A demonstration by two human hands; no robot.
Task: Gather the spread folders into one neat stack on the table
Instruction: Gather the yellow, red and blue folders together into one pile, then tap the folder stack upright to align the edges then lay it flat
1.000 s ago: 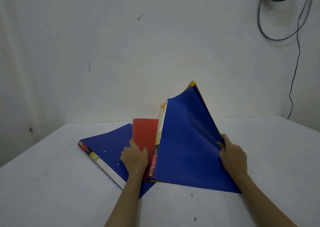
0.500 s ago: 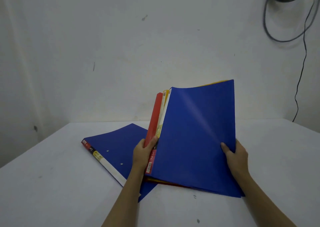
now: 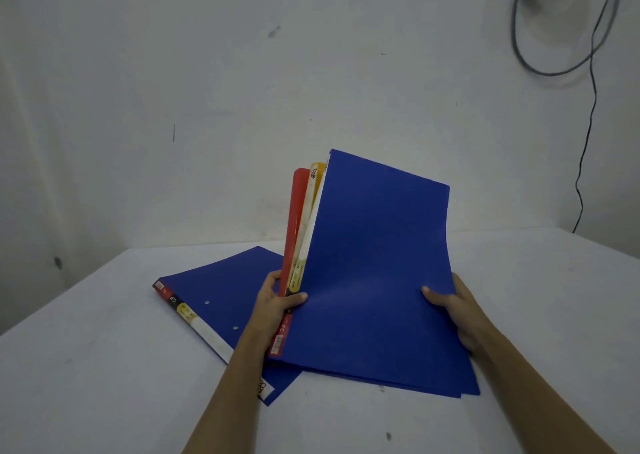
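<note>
**Bundle raised on edge, one folder left flat**

Both hands held a bundle of folders stood up on its lower edge on the counter point(image 3: 104, 367). The left hand point(image 3: 277, 301) gripped the spine side, its fingers point(image 3: 294, 297) clamped over the spines, thumb on the front cover. The right hand point(image 3: 453, 311) pinched the opposite edge of the blue folder point(image 3: 374, 280) at the front, thumb on the cover and fingers closed behind it.

A second earlier the bundle had leaned open like a tent, with the red folder point(image 3: 296, 218) lying low beside the left hand. By this moment the red folder had been drawn up against the yellow folder point(image 3: 313, 197) and the blue one, and the whole bundle had swung more upright and squarer to the camera. That read as squaring the edges before setting the bundle down.

A second blue folder point(image 3: 221, 290) lay flat on the counter, just left of the bundle and partly beneath its lower corner, so the stack was judged not yet complete.

How many folders sat behind the front cover could not be told; only slivers of red and yellow showed. The right fingers were hidden behind the cover. Spine labels were too blurred to read.
</note>
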